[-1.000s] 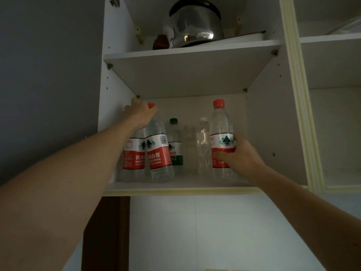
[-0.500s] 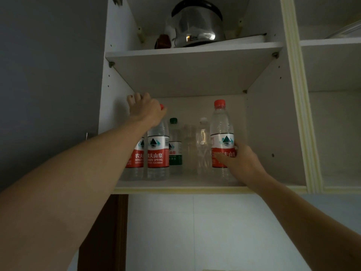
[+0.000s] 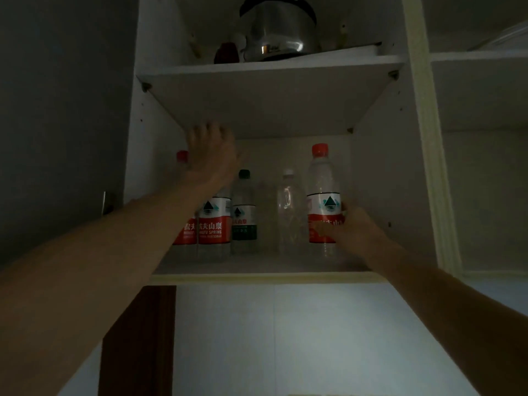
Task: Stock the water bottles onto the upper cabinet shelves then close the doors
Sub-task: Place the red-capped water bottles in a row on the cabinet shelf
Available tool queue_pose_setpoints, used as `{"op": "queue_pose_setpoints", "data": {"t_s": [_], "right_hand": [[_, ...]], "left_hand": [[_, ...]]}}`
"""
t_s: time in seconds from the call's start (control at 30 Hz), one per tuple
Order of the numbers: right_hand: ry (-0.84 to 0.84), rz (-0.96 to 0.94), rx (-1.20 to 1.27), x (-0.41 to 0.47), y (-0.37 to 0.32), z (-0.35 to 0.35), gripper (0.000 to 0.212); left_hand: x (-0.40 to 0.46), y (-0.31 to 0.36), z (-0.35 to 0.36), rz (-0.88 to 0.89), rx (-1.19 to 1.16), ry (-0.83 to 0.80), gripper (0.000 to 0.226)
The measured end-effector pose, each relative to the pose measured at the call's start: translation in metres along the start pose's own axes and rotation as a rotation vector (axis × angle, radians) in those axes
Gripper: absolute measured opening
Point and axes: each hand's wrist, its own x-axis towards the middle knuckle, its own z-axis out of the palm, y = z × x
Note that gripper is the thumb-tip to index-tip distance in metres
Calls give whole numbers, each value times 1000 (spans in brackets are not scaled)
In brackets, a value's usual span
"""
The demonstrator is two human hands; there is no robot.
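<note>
Head view, upright clear water bottles (image 3: 324, 195), red caps, red-white labels

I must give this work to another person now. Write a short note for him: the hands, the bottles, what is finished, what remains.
Left hand: open, above the two red-label bottles at the lower shelf's left.
Right hand: gripping the red-capped clear bottle, which stands at the right.
Green-label bottle and clear unlabelled bottles stand between.
Left to do: release, close the doors.

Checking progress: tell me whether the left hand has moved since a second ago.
Yes. The left hand has lifted off the bottle tops, up toward the underside of the upper shelf.
</note>
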Motion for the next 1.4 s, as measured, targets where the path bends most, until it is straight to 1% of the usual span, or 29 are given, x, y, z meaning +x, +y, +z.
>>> {"op": "queue_pose_setpoints", "data": {"t_s": [0.03, 0.07, 0.1, 0.13, 0.17, 0.2, 0.23, 0.27, 0.3, 0.37, 0.43, 0.47, 0.53, 0.6, 0.63, 0.7, 0.77, 0.9, 0.97, 1.07, 1.13, 1.17, 1.27, 1.4], "right_hand": [[-32, 6, -1, 4, 1, -5, 19], [-57, 13, 1, 7, 1, -10, 22], [-72, 25, -2, 11, 3, -13, 25], [-83, 29, -12, 15, 5, -16, 27], [-96, 28, -20, 19, 7, -17, 28], [-103, 22, -27, 22, 9, -18, 28], [-103, 18, -36, 26, 10, -18, 27], [-103, 14, -48, 29, 13, -19, 26], [-103, 16, -54, 30, 14, -19, 29], [-100, 22, -51, 33, 18, -19, 36], [-82, 2, -40, 37, 25, -19, 29], [-83, -11, -28, 39, 28, -19, 25], [-97, -12, -20, 43, 30, -19, 29], [-124, 18, -41, 46, 29, -20, 46], [-133, 30, -66, 48, 28, -21, 46], [-141, 47, -114, 53, 27, -22, 35], [-133, 63, -151, 58, 26, -22, 38], [-140, 123, -223, 65, 21, -21, 42], [-155, 169, -244, 67, 18, -21, 46], [-165, 220, -264, 69, 13, -19, 59], [-164, 245, -285, 72, 11, -18, 62], [-162, 255, -291, 72, 11, -17, 62], [-153, 270, -294, 78, 13, -17, 62], [-158, 283, -269, 82, 17, -17, 66]], "left_hand": [[-2, 10, -3, 122, -92, 99, 58], [-5, 21, -3, 261, -203, 162, 52], [-9, 33, -2, 390, -332, 155, 48], [-13, 46, 0, 468, -456, 73, 48], [-18, 59, 4, 482, -557, -53, 51], [-21, 71, 12, 457, -605, -179, 59], [-22, 81, 22, 419, -587, -276, 72], [-22, 89, 33, 387, -521, -346, 87], [-21, 93, 45, 366, -460, -401, 103], [-19, 94, 69, 327, -385, -459, 125], [-18, 92, 91, 306, -324, -463, 133], [-18, 92, 100, 294, -319, -483, 135], [-18, 93, 114, 282, -349, -510, 136], [-17, 95, 122, 277, -363, -501, 136], [-16, 98, 124, 276, -361, -497, 135], [-14, 104, 125, 280, -354, -469, 133], [-15, 111, 127, 308, -347, -406, 129], [-19, 116, 137, 279, -412, -343, 129], [-22, 117, 141, 310, -368, -313, 127], [-26, 120, 139, 262, -327, -372, 126], [-26, 122, 134, 235, -311, -393, 123], [-28, 122, 135, 230, -304, -393, 125], [-36, 110, 140, 275, -271, -438, 136], [-42, 97, 141, 316, -261, -466, 141]]}}
